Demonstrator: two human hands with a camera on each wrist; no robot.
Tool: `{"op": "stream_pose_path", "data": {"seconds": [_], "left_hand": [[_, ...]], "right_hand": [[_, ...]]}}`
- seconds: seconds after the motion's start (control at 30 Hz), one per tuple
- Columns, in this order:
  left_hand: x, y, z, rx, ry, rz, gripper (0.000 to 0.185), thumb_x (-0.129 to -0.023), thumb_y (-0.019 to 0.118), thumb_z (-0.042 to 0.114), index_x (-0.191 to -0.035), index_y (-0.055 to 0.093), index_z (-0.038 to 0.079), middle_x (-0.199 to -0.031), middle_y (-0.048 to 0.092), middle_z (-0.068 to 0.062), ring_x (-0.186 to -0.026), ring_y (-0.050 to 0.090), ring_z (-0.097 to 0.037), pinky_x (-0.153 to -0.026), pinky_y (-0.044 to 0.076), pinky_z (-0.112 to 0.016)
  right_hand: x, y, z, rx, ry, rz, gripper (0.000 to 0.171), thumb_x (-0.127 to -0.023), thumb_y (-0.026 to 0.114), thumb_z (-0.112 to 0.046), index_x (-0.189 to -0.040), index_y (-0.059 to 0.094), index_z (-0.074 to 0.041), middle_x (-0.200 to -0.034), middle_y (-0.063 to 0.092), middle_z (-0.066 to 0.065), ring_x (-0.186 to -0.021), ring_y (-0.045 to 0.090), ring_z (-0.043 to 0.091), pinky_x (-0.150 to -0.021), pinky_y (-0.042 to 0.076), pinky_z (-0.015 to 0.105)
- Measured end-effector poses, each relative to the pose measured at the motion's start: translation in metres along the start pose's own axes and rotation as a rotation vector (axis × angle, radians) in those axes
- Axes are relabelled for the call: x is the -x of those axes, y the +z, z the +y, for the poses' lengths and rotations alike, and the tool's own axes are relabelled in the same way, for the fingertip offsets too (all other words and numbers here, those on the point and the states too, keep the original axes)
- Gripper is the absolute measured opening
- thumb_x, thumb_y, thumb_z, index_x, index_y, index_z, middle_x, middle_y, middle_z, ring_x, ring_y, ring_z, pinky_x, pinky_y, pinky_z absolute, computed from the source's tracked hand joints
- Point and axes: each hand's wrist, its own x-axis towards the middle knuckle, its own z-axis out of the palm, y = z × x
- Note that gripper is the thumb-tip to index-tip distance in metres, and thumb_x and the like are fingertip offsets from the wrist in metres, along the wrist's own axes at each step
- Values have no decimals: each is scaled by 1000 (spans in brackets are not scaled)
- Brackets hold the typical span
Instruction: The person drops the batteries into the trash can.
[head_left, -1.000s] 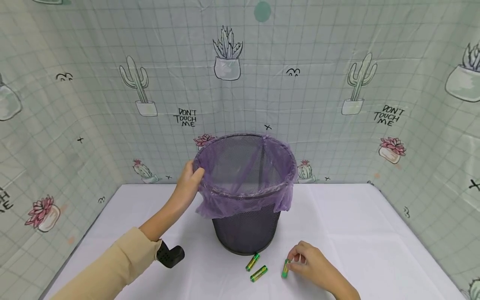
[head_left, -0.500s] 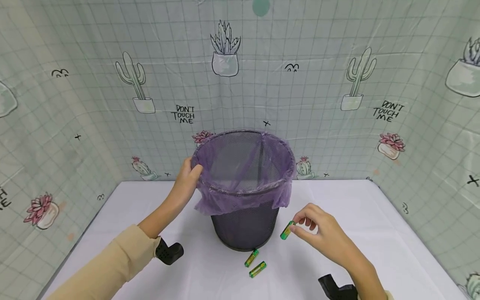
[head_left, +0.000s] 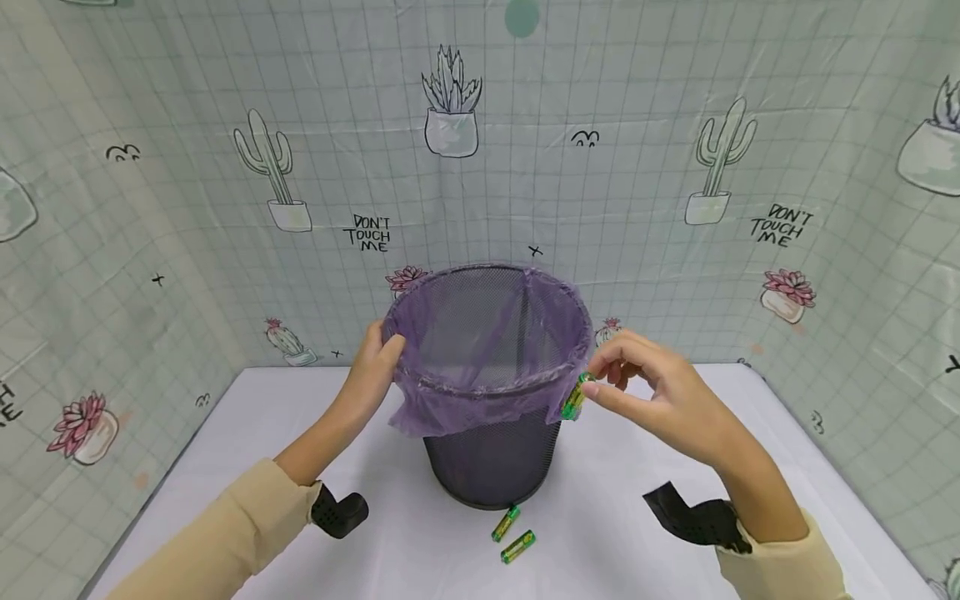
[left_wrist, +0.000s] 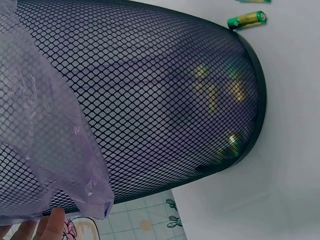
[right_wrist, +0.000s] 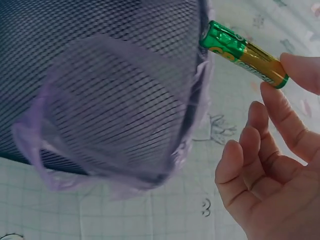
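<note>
A black mesh wastebasket (head_left: pixel 491 467) stands on the white table, lined with a purple plastic bag (head_left: pixel 480 408) folded over its rim. My left hand (head_left: pixel 375 358) grips the rim at its left side, thumb over the edge. Beside the rim's right side, my right hand (head_left: pixel 660 392) pinches a green and gold battery (head_left: pixel 574 397) by one end between thumb and forefinger. In the right wrist view that battery (right_wrist: pixel 245 52) points toward the rim; the other fingers are loosely curled. Through the mesh in the left wrist view, blurred green and yellow shapes (left_wrist: pixel 212 95) show near the bottom.
Two more batteries lie on the table before the wastebasket: one battery (head_left: pixel 506 523) by its base, another battery (head_left: pixel 518 547) slightly nearer. A cactus-print cloth (head_left: pixel 637 183) hangs behind and at both sides. Black wrist devices (head_left: pixel 339 510) sit on both forearms.
My right hand has lifted the battery off the table and carried it up to the wastebasket's right rim. My left hand keeps its grip on the rim.
</note>
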Motion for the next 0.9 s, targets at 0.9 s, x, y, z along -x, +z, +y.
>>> {"op": "stream_pose_path", "data": {"seconds": [0.9], "left_hand": [[-2,2,-1,-45,-6,31,51,-90,33,19,-135,24,-4,-116,38,-15,-97,42,-23,-76,39,-27]], "right_hand": [[-38,11,17,242,196,70,14,-87,63,-21,-94,63,-9,-93,55,5,-78,43,18,-68,37,29]]}}
